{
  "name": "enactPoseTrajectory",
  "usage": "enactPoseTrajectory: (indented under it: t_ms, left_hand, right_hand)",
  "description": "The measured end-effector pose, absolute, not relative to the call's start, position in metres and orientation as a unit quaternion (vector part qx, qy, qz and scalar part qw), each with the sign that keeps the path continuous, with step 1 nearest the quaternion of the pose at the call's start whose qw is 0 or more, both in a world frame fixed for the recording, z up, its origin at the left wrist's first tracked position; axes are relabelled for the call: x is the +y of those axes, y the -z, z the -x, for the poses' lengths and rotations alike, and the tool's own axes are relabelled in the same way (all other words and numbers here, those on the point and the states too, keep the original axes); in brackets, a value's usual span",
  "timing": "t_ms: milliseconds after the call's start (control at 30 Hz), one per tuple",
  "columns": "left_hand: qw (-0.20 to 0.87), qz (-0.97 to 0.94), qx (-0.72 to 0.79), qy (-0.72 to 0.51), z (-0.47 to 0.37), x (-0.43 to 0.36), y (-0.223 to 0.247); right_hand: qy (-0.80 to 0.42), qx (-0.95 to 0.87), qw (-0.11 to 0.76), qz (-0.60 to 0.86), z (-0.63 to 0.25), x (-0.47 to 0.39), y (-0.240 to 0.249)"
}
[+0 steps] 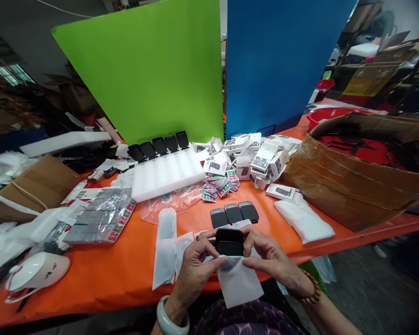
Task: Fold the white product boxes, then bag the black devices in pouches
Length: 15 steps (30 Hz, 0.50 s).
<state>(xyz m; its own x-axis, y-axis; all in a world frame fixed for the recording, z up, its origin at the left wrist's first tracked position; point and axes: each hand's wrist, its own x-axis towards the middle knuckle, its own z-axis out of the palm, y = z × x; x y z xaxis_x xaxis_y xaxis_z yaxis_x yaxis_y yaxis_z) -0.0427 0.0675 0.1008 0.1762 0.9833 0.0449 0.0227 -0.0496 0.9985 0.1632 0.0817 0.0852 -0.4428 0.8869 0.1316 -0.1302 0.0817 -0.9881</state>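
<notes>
A black rounded flat device (229,241) stands in the mouth of a translucent white sleeve (240,284), with its upper part showing. My left hand (197,263) is closed at the left side, thumb pressed on the sleeve's edge and fingers at the device. On the other side, my right hand (270,253) pinches the sleeve's edge and touches the device's right side. Just beyond my hands lie three black devices (233,213) in a row. Left of my left hand are more flat white sleeves (165,246), partly overlapping.
On the orange table (108,274) stand a white foam tray (167,172) with black devices along its back, small white boxes (265,158) and a card pile (218,185). A large cardboard box (349,186) is at right; a white teapot (38,274) sits at left.
</notes>
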Motion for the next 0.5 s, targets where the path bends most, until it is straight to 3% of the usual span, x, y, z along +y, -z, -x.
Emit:
enactPoseTrajectory:
  t_ms: [233, 500]
  left_hand:
    - [0.44, -0.634, 0.45, -0.449, 0.042, 0.062, -0.118]
    - [0.47, -0.564, 0.466, -0.494, 0.039, 0.063, -0.12]
  right_hand:
    - [-0.556, -0.611, 0.453, 0.335, -0.169, 0.083, -0.097]
    - [-0.586, -0.602, 0.454, 0.296, -0.162, 0.083, -0.105]
